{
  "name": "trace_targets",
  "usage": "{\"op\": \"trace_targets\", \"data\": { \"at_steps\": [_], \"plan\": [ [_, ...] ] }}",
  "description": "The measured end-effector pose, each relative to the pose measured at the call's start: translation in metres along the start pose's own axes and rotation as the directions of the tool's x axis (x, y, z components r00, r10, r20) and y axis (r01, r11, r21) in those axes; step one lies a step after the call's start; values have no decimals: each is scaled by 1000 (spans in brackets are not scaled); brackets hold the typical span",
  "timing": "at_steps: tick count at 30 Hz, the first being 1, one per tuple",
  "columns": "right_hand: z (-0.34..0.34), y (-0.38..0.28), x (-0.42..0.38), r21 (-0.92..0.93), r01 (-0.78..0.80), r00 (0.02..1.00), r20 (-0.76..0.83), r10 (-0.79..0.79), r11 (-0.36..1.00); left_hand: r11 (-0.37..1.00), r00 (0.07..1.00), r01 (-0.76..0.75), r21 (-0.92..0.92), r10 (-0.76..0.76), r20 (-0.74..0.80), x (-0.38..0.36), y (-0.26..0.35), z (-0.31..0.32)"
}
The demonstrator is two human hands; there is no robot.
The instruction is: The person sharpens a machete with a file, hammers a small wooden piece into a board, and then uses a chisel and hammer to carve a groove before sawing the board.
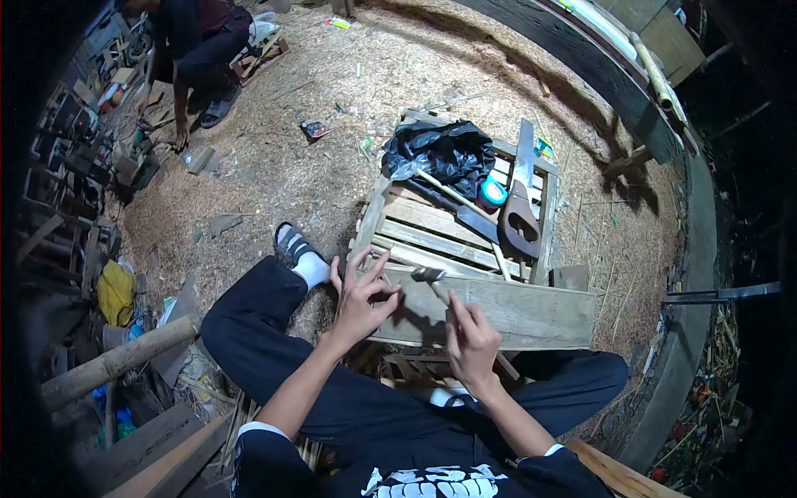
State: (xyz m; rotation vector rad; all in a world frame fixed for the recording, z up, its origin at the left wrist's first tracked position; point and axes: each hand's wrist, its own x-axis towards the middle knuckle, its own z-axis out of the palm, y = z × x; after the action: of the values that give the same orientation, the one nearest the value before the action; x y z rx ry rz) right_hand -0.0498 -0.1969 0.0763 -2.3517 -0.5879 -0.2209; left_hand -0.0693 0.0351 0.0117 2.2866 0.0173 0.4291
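Note:
My right hand (471,342) is closed around the handle of a hammer (429,275). The metal hammer head hangs above a flat wooden board (523,314) lying across the near end of a slatted wooden frame (376,217). Beside the board's left end is my left hand (365,300), its thumb and index finger pinched together and the other fingers spread along the corner. Whatever is between those fingertips is too small to make out.
On the frame lie a black plastic bag (444,158), a handsaw (520,203), a large knife (477,222) and a round blue-lidded container (493,193). Another person (203,50) crouches at the far left near wood scraps. A bamboo pole (120,363) lies at the left.

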Motion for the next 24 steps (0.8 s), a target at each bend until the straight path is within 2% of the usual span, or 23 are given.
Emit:
{"op": "trace_targets", "data": {
  "at_steps": [2,5,7,13,19,24],
  "plan": [
    [-1,-3,5,34,2,999,-49,-1,999,1000,1000,1,17,0,-11,-1,2,1],
    [-2,1,8,28,-37,999,-1,37,999,999,999,-14,39,16,-51,-4,4,6],
    [0,3,5,45,-40,999,-3,40,998,999,997,40,31,-38,-67,-5,10,6],
    [1,4,0,82,-80,997,11,80,993,997,997,59,40,-57,-59,-7,5,9],
    [-1,3,3,116,-89,996,21,87,989,995,1000,-13,100,15,-23,-3,6,0],
    [1,3,1,133,-96,995,30,93,986,998,999,-16,66,18,-31,-2,5,0]
  ]
}}
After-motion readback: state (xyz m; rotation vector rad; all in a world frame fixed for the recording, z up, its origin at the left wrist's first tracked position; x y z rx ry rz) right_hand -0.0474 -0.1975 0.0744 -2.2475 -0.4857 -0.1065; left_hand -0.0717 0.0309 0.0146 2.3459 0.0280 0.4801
